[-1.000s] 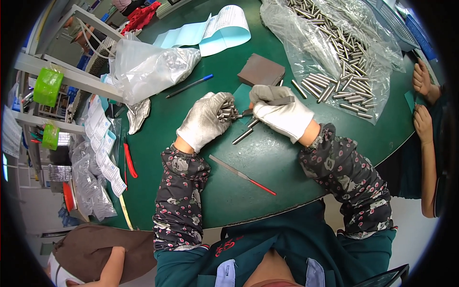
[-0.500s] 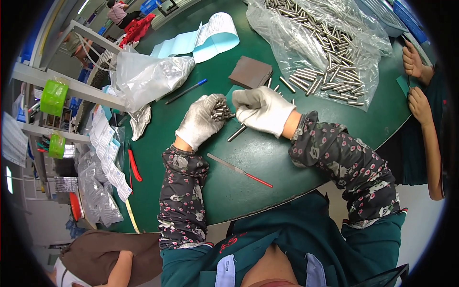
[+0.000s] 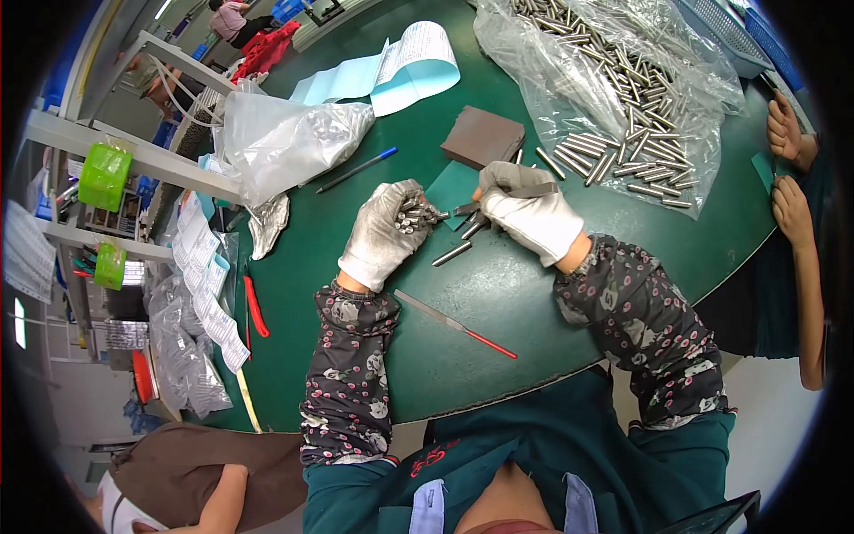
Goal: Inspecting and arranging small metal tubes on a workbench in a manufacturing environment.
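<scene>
My left hand (image 3: 384,230), in a white glove, is closed around a bundle of short metal pins (image 3: 414,216), their ends facing right. A little to the right, my gloved right hand (image 3: 527,209) is closed on a flat dark metal strip (image 3: 535,190). One end of the strip comes out on the left side of its fingers, close to the pin ends. On the table between and below the hands lie a few loose pins (image 3: 452,254). A green sheet (image 3: 448,182) lies partly behind the hands, and a brown block (image 3: 483,136) sits just beyond them.
A clear plastic bag (image 3: 507,40) with many metal pins (image 3: 654,169) spreads at the far right. Nearer lie a red-handled file (image 3: 455,325), a blue pen (image 3: 358,169) and red-handled pliers (image 3: 255,307). A filled plastic bag (image 3: 298,142) stands left. A co-worker's hands (image 3: 787,209) work at right.
My right hand has moved slightly right and down, away from the left hand, and the dark strip now shows in it. My left hand keeps the bundle. The whole view has shifted a little.
</scene>
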The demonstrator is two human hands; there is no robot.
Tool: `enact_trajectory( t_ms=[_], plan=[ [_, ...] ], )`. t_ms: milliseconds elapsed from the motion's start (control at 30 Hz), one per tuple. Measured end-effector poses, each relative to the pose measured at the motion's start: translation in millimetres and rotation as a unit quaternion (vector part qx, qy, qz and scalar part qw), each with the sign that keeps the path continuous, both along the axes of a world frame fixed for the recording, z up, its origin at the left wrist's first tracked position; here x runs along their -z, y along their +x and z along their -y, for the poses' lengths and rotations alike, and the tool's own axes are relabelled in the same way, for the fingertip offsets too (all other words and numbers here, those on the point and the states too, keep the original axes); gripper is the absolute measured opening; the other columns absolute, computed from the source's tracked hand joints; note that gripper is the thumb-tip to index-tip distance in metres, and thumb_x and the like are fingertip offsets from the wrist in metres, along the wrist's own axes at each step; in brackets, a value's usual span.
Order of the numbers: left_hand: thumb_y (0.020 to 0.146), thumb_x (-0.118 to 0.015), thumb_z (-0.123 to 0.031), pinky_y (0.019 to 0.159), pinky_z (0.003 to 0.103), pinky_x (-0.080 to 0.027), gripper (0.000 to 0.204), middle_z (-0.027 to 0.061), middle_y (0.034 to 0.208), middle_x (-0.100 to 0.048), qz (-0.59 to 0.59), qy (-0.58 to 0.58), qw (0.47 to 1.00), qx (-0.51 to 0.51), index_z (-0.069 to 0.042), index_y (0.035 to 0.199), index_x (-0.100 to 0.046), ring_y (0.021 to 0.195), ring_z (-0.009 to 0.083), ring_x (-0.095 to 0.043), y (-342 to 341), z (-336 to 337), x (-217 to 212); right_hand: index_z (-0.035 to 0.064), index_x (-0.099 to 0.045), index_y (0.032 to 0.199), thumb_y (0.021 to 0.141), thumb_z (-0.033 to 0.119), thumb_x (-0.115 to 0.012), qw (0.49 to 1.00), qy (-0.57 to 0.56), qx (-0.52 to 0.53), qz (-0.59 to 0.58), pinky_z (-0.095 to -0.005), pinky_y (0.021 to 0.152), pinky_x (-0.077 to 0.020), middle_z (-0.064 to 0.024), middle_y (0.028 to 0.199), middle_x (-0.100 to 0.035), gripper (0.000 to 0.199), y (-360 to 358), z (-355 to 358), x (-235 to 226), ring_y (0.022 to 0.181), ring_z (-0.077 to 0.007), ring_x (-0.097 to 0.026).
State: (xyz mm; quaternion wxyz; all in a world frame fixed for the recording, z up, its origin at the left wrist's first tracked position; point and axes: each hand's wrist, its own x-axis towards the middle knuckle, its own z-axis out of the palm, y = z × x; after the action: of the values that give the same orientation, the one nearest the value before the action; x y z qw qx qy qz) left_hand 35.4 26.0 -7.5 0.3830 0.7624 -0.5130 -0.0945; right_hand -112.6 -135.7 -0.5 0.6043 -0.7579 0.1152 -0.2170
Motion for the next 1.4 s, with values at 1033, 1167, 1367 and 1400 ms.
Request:
enact_trajectory(
  t_ms=[1033, 1167, 1367, 1400],
  plan=[
    [0.065, -0.066, 0.008, 0.072, 0.022, -0.049, 0.043, 0.003, 0.086, -0.057, -0.021, 0.096, 0.994, 0.041, -0.001, 0.104, -0.05, 0.079, 0.0092, -0.057, -2, 10, -24, 0.0008, -0.055, 0.081, 0.08, 0.007, -0.048, 0.998, 0.043, -0.036, 0.04, -0.022, 0.06, -0.044, -0.0031, 0.071, -0.056, 0.01, 1, 6, 3, 0.064, -0.0074, -0.051],
    [0.065, -0.066, 0.008, 0.072, 0.022, -0.048, 0.043, 0.0027, 0.086, -0.057, -0.024, 0.097, 0.994, 0.039, -0.001, 0.104, -0.05, 0.079, 0.009, -0.057, -1, 9, -23, 0.0024, -0.057, 0.076, 0.077, 0.006, -0.053, 0.997, 0.066, -0.025, 0.028, -0.0229, 0.061, -0.0439, -0.004, 0.067, -0.055, 0.005, 2, 4, 0, 0.065, -0.0087, -0.051],
    [0.064, -0.066, 0.008, 0.071, 0.022, -0.048, 0.043, 0.0023, 0.086, -0.057, 0.016, 0.102, 0.994, 0.042, -0.001, 0.104, -0.05, 0.079, 0.0086, -0.057, 0, 9, -23, 0.0024, -0.057, 0.076, 0.077, 0.006, -0.052, 0.996, 0.076, -0.03, 0.034, -0.0236, 0.061, -0.0445, -0.0047, 0.067, -0.056, 0.006, 0, 5, 0, 0.065, -0.009, -0.052],
    [0.064, -0.066, 0.008, 0.071, 0.022, -0.048, 0.043, 0.0023, 0.086, -0.057, 0.015, 0.102, 0.994, 0.042, -0.001, 0.104, -0.05, 0.079, 0.0086, -0.057, 0, 9, -22, 0.0024, -0.057, 0.076, 0.077, 0.006, -0.052, 0.996, 0.076, -0.031, 0.029, -0.0238, 0.061, -0.0446, -0.005, 0.068, -0.057, 0.006, 0, 5, 0, 0.065, -0.0091, -0.053]
  ],
)
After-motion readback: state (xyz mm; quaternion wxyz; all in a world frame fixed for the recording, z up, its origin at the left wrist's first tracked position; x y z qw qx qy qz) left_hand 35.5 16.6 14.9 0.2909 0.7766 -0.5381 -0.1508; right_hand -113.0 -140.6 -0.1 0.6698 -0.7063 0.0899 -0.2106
